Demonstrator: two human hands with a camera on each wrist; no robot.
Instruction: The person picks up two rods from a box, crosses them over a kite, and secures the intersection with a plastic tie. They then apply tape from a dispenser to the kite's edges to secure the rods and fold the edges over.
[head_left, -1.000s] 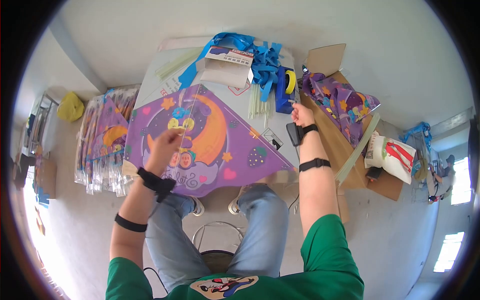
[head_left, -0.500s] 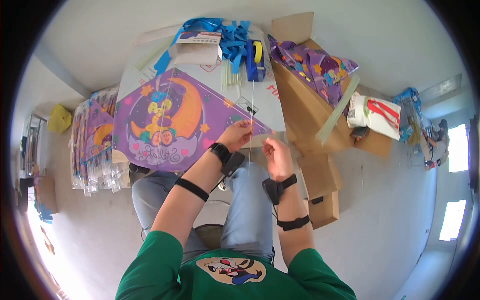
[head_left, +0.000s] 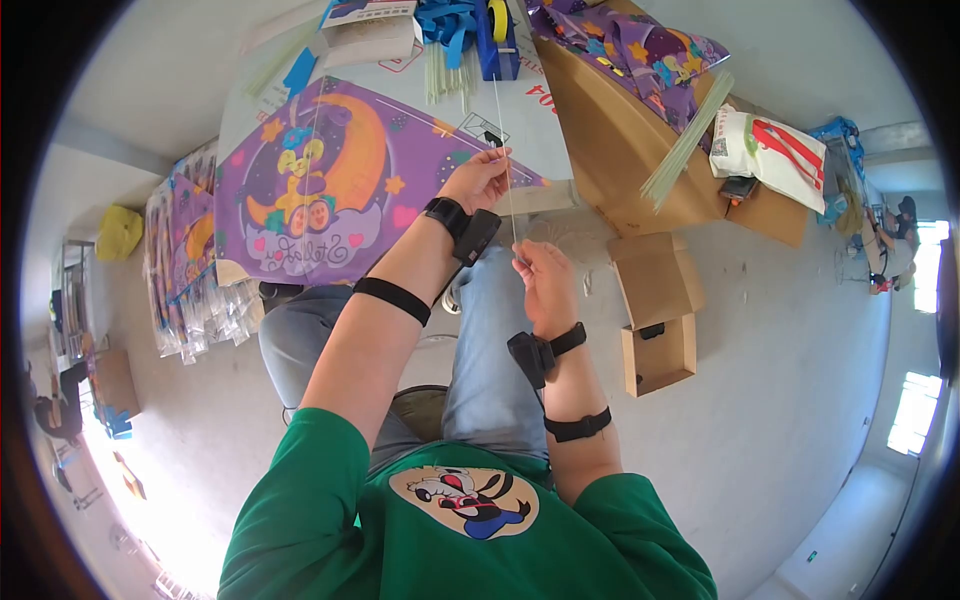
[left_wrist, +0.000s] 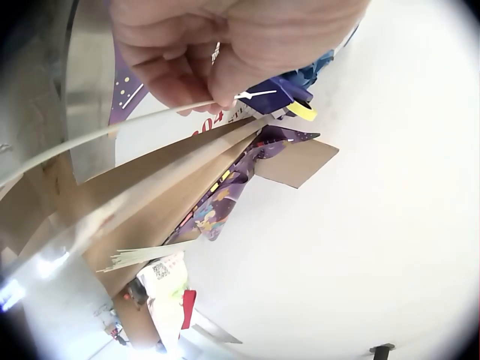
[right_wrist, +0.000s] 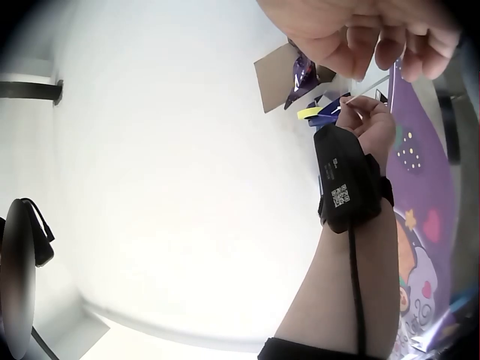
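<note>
Over the table's front edge my left hand pinches a thin white rod between thumb and fingertips. Below it, above my right thigh, my right hand grips the rod's lower end with curled fingers. In the left wrist view the rod runs from the fingertips of the left hand toward the lower left. The right wrist view has the right hand above the left hand. A purple kite printed with a moon and cartoon figure lies flat beside the left hand, its lettering mirrored.
A blue tape dispenser, blue strips, a white box and thin rods sit at the table's back. Rightward are a cardboard box, a rod bundle and a white bag. Bagged kites hang left.
My left hand has moved from over the kite to the right and now holds the rod. My right hand has come back from beside the tape dispenser toward my lap. The head view has shifted.
</note>
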